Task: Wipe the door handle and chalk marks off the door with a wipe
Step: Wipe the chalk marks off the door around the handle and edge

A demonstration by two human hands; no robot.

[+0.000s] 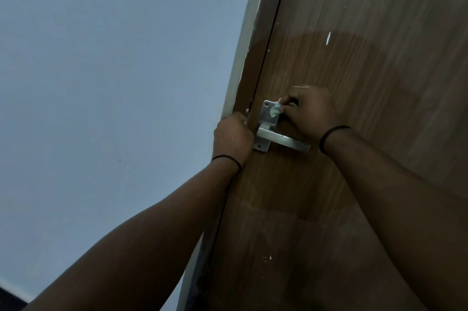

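Note:
A brown wooden door [354, 57] fills the right side of the view. Its silver handle [286, 142] juts right from a metal backplate [266, 118]. My right hand [312, 111] pinches a small pale green wipe [276, 111] against the upper part of the backplate. My left hand [231, 137] rests with curled fingers at the door's edge, just left of the backplate; what its fingers touch is hidden. A white mark [328, 38] shows on the door above the handle. A darker, damp-looking patch surrounds the handle area.
A pale blue-grey wall [114, 82] covers the left half. The dark door frame [263, 32] runs diagonally between wall and door. Small white specks [268, 257] dot the lower door.

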